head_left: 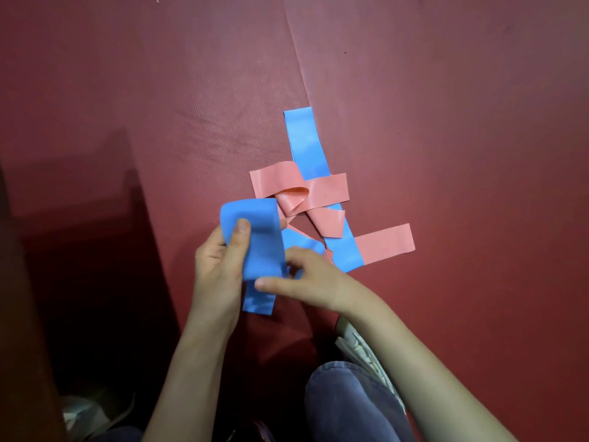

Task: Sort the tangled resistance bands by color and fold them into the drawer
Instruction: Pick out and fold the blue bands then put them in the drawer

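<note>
We see the left hand [220,263] pinching the folded blue band [263,247] under its thumb. The right hand [306,275] pinches its lower part, near tangled pink bands [318,189] on the red mat [159,122].

Floor covering: dark red mat [446,122] with a fine ribbed texture; it fills nearly the whole view.
Seam: straight edge line [296,59] running from the top edge near centre, down and slightly right. The surface to its right looks paler.
Creases: shallow wrinkles [216,135] in the mat, left of the seam's lower end.
Marks: small dark speck [345,52] right of the seam; white speck [157,0] at the top edge.
Light: brightest across the upper centre and right, with a soft sheen.
Shadow: dark zone [89,266] over the lower left, with a stepped, straight-sided outline.
Left edge: dark brown band [16,314], blurred; identity cannot be determined.
</note>
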`<move>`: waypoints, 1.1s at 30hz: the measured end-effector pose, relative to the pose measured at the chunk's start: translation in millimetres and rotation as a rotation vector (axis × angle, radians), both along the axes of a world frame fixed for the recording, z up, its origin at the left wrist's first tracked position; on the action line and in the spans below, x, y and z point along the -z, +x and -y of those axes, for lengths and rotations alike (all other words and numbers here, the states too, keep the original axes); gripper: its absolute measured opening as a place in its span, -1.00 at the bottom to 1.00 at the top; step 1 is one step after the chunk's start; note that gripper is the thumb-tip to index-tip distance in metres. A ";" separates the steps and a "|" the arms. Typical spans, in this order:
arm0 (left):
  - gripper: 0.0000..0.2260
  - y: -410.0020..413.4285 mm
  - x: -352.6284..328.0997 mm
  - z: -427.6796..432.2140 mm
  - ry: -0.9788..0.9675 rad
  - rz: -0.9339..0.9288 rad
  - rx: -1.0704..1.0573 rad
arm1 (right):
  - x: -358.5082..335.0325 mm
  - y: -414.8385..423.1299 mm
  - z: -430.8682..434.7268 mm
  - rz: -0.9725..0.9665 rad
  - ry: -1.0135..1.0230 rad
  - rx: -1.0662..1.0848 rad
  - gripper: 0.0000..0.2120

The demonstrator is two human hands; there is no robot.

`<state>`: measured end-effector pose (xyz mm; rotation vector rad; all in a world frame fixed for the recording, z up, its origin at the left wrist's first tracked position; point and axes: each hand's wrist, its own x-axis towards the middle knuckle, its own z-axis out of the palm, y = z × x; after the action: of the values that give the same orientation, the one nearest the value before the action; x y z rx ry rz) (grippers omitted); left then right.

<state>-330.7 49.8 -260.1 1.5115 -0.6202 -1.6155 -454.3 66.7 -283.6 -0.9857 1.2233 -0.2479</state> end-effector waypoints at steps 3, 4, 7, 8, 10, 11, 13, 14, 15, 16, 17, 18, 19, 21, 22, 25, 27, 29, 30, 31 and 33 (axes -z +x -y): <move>-0.85 1.3 -3.4 0.0 -0.002 0.004 -0.024 | 17.4 7.0 -22.5 -0.019 0.084 -0.165 -0.62; -0.82 2.4 -3.5 -1.4 0.014 0.002 -0.029 | 20.6 9.1 -29.0 -0.022 0.125 -0.223 -0.63; -0.79 8.6 -1.2 -8.3 0.046 -0.030 -0.029 | 23.7 11.6 -41.3 0.036 0.331 -0.323 -0.67; -0.74 12.1 1.6 -10.6 0.047 -0.048 -0.026 | 25.3 12.3 -43.8 0.061 0.387 -0.348 -0.66; -0.64 18.2 7.4 -13.7 0.045 -0.076 -0.016 | 25.6 13.4 -47.8 0.113 0.460 -0.348 -0.64; -0.58 21.0 10.8 -14.5 0.048 -0.083 -0.006 | 26.6 13.6 -49.9 0.126 0.448 -0.331 -0.62; -0.46 25.3 19.6 -15.7 0.050 -0.082 -0.003 | 33.9 12.2 -54.1 0.055 0.316 -0.274 -0.49; -0.42 26.4 22.9 -16.5 0.047 -0.072 -0.015 | 37.8 10.8 -55.6 -0.019 0.222 -0.231 -0.45; -0.41 27.7 26.8 -17.4 0.050 -0.062 -0.024 | 40.3 8.5 -55.1 -0.111 0.123 -0.181 -0.47; -0.46 29.0 31.0 -19.3 0.053 -0.044 -0.022 | 42.7 5.7 -53.1 -0.219 0.023 -0.130 -0.52; -0.57 29.8 33.9 -21.2 0.068 -0.036 -0.024 | 42.7 2.9 -49.4 -0.324 -0.071 -0.093 -0.55; -0.75 30.7 38.4 -23.7 0.075 -0.020 -0.021 | 42.1 0.6 -45.4 -0.400 -0.157 -0.075 -0.59; -0.93 30.0 38.9 -24.5 0.096 0.006 -0.020 | 39.4 0.0 -40.3 -0.439 -0.250 -0.074 -0.63; -0.82 29.5 42.4 -27.8 0.110 0.066 -0.006 | 35.3 4.7 -29.8 -0.454 -0.443 -0.138 -0.58; -0.80 29.2 44.3 -29.2 0.104 0.076 0.006 | 36.6 8.2 -25.1 -0.454 -0.494 -0.188 -0.51; -0.77 26.5 45.5 -29.8 0.122 0.107 0.011 | 41.7 22.7 -9.1 -0.484 -0.590 -0.439 -0.62; -0.76 26.8 47.8 -29.5 0.126 0.115 -0.034 | 53.8 27.9 -0.8 -0.564 -0.717 -0.636 -0.68; -0.76 27.8 49.7 -31.0 0.139 0.122 -0.067 | 63.1 25.6 4.5 -0.647 -0.841 -0.849 -0.66; -0.76 28.5 50.2 -31.5 0.146 0.125 -0.070 | 70.2 24.4 3.0 -0.651 -0.886 -0.930 -0.70; -0.76 28.1 50.3 -32.0 0.152 0.127 -0.062 | 71.3 22.6 4.5 -0.682 -0.904 -1.023 -0.78; -0.75 26.0 50.7 -33.2 0.161 0.132 -0.031 | 75.7 20.8 1.0 -0.734 -0.920 -1.090 -0.84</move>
<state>-304.6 83.0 -310.8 1.7479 -0.5463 -1.5831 -433.5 65.7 -359.3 -2.5493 0.9904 0.5197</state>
